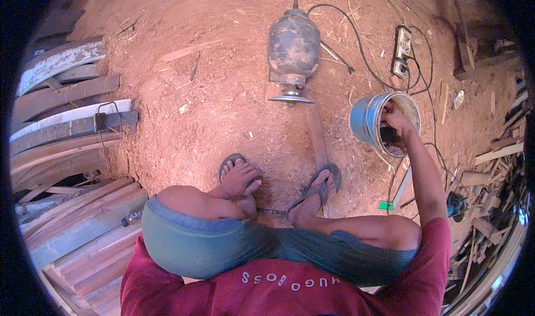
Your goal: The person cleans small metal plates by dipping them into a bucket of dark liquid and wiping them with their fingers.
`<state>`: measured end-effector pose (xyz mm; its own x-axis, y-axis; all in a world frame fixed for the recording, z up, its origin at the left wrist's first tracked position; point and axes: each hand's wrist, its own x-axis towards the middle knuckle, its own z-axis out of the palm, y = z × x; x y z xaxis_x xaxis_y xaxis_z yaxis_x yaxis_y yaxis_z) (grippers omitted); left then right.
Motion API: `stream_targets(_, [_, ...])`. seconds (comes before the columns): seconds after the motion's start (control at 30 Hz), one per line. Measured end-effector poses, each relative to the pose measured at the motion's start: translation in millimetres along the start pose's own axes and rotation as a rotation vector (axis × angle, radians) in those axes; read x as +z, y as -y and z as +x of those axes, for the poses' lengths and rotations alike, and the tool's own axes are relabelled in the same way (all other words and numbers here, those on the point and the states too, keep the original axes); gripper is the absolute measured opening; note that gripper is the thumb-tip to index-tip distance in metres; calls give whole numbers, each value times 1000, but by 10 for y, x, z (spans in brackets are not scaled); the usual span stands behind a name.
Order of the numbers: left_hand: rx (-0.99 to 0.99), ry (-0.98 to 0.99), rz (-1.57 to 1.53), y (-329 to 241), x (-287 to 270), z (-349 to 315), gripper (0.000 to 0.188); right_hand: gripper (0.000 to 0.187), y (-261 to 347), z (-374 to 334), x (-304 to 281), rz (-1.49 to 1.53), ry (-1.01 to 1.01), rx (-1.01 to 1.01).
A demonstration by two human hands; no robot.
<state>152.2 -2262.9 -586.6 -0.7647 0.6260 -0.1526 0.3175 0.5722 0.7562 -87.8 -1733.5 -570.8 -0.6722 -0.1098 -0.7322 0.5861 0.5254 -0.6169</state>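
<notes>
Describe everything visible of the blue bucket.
The blue bucket looks round, worn and smudged, with a thin handle apparently against its outer wall and a paler interior, dark deep inside. Whether it is plastic or metal is unclear. It sits at the picture's right on the shaving-strewn ground, uncovered, its mouth visible; the right hand reaches into it.

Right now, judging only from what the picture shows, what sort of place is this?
Most likely a small woodworking shop: boards are stacked along the left, wood shavings lie strewn underfoot, and scrap wood is heaped at the right.
</notes>
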Motion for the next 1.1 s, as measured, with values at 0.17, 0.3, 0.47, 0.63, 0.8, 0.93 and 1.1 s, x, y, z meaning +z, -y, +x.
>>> stream_targets(0.17, [-10,1,1,41,93,-44,31,30,105,-80,95,283,56,118])
stream_targets(0.3, [-22,-11,5,44,94,-63,31,34,180,-72,179,237,72,141])
stream_targets(0.47, [11,11,16,-13,48,50,31,29,-429,202,40,-193,-247,-156])
stream_targets(0.63, [-2,-26,43,-38,-30,-63,30,23,-232,160,179,-344,-3,-49])
stream_targets(0.8, [-38,-21,76,-28,-113,-235,29,26,-32,207,398,-623,-39,-124])
stream_targets(0.93, [64,-38,40,-33,5,7,28,27,-387,59,-167,-357,-217,-32])
stream_targets(1.1, [-39,21,-11,-48,28,3,30,23,63,-606,-149,-101,-267,-218])
